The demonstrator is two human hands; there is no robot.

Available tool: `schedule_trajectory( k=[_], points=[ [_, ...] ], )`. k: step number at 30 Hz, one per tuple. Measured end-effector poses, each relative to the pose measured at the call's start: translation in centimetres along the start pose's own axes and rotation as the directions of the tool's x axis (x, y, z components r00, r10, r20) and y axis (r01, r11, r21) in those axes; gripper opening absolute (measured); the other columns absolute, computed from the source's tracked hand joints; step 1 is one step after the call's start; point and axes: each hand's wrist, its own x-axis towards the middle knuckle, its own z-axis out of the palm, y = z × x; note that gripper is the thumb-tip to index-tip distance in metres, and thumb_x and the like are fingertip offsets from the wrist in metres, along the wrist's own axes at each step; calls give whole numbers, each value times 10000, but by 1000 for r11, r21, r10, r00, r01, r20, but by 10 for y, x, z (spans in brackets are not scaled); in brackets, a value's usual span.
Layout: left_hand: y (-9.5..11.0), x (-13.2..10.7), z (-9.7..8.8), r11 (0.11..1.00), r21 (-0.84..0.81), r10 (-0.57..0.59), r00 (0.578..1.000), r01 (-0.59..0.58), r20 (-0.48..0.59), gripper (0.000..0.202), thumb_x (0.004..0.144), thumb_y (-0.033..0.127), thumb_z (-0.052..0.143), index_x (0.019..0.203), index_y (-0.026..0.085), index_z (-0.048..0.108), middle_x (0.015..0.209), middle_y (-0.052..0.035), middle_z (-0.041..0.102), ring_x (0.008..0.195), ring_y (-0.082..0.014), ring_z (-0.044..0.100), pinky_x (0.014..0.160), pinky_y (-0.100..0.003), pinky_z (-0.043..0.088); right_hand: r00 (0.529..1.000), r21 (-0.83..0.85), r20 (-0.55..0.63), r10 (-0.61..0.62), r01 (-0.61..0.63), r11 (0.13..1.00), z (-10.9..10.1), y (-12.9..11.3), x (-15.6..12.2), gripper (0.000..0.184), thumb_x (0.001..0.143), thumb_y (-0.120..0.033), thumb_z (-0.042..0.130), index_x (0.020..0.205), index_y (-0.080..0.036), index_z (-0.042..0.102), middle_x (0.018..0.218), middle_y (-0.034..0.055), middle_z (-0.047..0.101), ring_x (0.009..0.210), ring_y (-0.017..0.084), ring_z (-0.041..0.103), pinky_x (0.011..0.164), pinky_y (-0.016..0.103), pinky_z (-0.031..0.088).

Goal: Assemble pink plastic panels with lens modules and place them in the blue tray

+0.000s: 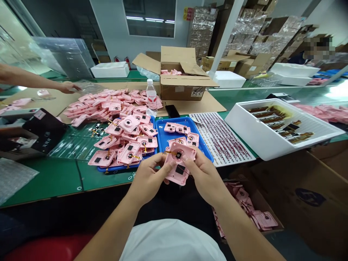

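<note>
Between my two hands is a pink plastic camera housing (177,149), its inner side up. It shows a round black lens part, a gold flex cable and a black square pad. My left hand (152,172) grips its left edge, thumb on the inside face. My right hand (202,168) closes on the right edge, its thumb near the lens part. Just beyond, a blue tray (162,139) carries several similar housings (182,128). A second blue tray (112,169) to the left is heaped with more pink housings (129,148).
A white sheet with rows of dark red wires (221,136) lies right of the trays, beside a white foam box (244,145). Behind stand a water bottle (151,96), a phone (172,111) and a cardboard box (179,93). A co-worker's hand (70,87) reaches in at left.
</note>
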Motion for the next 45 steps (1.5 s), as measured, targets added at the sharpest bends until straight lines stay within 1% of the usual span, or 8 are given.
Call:
schedule_trajectory(
  k=[7, 14, 19, 22, 26, 30, 37, 45],
  points=[
    [16, -17, 4, 984, -151, -94, 996, 95, 13, 339, 914, 506, 745, 855, 178, 685, 693, 24, 630, 552, -106, 604, 460, -195, 556, 986, 285, 100, 134, -157, 946, 1, -19, -14, 329, 1023, -451, 655, 1306, -284, 663, 1030, 18, 737, 911, 178, 688, 735, 260, 560],
    [28, -24, 5, 982, -147, -121, 992, 116, -25, 354, 889, 533, 751, 833, 188, 692, 648, 19, 654, 474, -122, 612, 399, -207, 527, 977, 450, 145, 158, -207, 869, 4, -28, -24, 334, 979, -414, 722, 1292, -298, 709, 1112, 32, 779, 851, 163, 734, 670, 234, 602],
    [3, -21, -6, 986, 145, -62, 984, 87, -167, 379, 920, 580, 683, 984, 209, 727, 926, -49, 739, 762, -180, 699, 616, -251, 606, 962, 181, 52, 267, -272, 945, 0, 7, -4, 413, 988, -486, 635, 1356, -299, 627, 1000, 23, 779, 729, 189, 735, 590, 288, 599],
    [-19, -21, -16, 959, 252, -54, 961, 125, -272, 423, 921, 615, 658, 1070, 224, 725, 1045, -70, 725, 874, -205, 691, 691, -276, 613, 973, -154, -132, 188, -207, 966, -9, 36, 36, 413, 987, -506, 569, 1306, -249, 614, 917, 21, 759, 714, 215, 718, 613, 332, 588],
    [-38, -25, -29, 950, 252, -105, 948, 185, -301, 461, 917, 645, 633, 1100, 231, 716, 1052, -76, 723, 873, -222, 698, 710, -305, 614, 962, -360, -260, 85, -178, 916, -26, 56, 103, 401, 1004, -485, 527, 1272, -205, 630, 897, 48, 743, 800, 245, 715, 769, 385, 575],
    [-48, -34, -46, 931, 284, -113, 920, 230, -375, 507, 876, 684, 655, 1118, 243, 711, 1028, -63, 736, 875, -227, 709, 724, -292, 607, 918, -568, -393, -57, -193, 800, -67, 66, 132, 379, 1025, -392, 570, 1340, -185, 610, 1173, 115, 734, 1117, 278, 684, 1034, 455, 495],
    [-78, -44, -65, 916, 243, -178, 869, 318, -462, 587, 773, 772, 679, 1002, 233, 723, 760, -27, 707, 676, -215, 675, 646, -276, 611, 858, -762, -510, -56, -420, 493, -160, 92, 108, 269, 1020, -341, 678, 1224, -165, 681, 1251, 90, 703, 1153, 263, 680, 1023, 508, 550],
    [-100, -38, -49, 909, 325, -150, 932, 262, -330, 507, 832, 718, 670, 1061, 270, 728, 981, -39, 760, 849, -247, 739, 752, -301, 643, 864, -838, -495, 87, -502, 215, -161, 95, 132, 239, 1030, -373, 665, 1155, -174, 706, 1187, 79, 724, 1057, 231, 709, 950, 459, 593]
  ],
)
